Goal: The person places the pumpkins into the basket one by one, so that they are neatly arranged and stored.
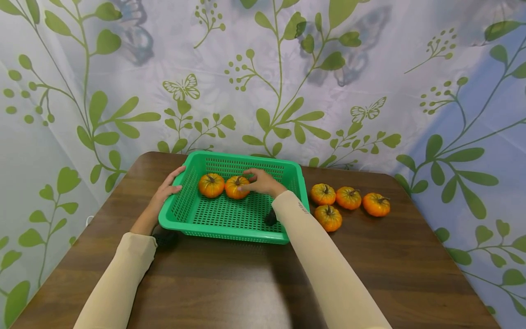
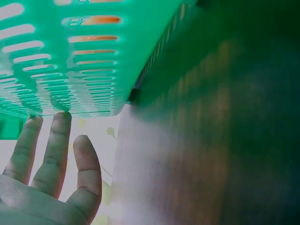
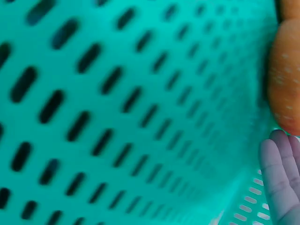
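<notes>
A green plastic basket [image 1: 230,234] with slotted walls stands on the table, and two small orange pumpkins sit side by side inside it. My right hand [image 1: 263,182] reaches in over the basket's right side and holds the right pumpkin [image 1: 235,188], thumb in front and fingers behind. The left pumpkin [image 1: 211,186] is right beside it. In the right wrist view, fingertips [image 3: 271,149] meet the lower end of a pumpkin [image 3: 285,77]. My left hand [image 1: 165,189] lies along the basket's left rim; in the left wrist view its straight fingers [image 2: 55,150] touch the slotted wall [image 2: 140,28].
Right of the basket, several more pumpkins lie on the brown wooden table [image 1: 230,283]: one near the basket wall [image 1: 328,218], others behind it and one farther right [image 1: 376,204]. A leaf-patterned curtain [image 1: 255,91] hangs behind the table's far edge.
</notes>
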The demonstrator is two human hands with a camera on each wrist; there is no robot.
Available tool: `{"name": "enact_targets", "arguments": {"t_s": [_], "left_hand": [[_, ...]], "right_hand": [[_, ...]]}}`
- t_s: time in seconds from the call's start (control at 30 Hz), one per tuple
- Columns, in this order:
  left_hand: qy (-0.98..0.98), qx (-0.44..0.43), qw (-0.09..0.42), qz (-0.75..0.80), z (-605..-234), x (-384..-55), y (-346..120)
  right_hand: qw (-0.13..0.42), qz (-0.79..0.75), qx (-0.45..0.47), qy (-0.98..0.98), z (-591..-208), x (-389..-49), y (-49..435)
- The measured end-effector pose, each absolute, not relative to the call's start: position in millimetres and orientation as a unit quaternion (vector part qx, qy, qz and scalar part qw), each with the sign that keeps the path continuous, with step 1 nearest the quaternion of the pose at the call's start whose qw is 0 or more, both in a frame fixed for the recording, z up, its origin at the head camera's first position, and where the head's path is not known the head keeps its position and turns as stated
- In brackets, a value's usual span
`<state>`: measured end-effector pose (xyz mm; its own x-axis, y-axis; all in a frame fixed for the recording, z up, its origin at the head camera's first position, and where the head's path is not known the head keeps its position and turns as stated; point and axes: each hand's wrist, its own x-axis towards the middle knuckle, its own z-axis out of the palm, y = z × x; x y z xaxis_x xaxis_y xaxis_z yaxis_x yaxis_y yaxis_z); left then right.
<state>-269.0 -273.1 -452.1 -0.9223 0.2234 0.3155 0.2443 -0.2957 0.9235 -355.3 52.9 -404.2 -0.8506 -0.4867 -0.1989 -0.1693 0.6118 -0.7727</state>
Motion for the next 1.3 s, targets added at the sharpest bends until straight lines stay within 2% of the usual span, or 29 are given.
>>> {"name": "enact_targets", "arguments": {"t_s": [0.8, 1.3], "left_hand": [[-0.598, -0.206, 0.0, -0.774, -454.8, -269.3, -274.9], [-0.607, -0.209, 0.005, -0.767, -453.4, -265.1, -274.0]], "right_hand": [[0.152, -0.486, -0.174, 0.843, -380.9, -353.7, 67.8], [0.115, -0.63, -0.198, 0.742, -363.9, -344.7, 77.4]]}}
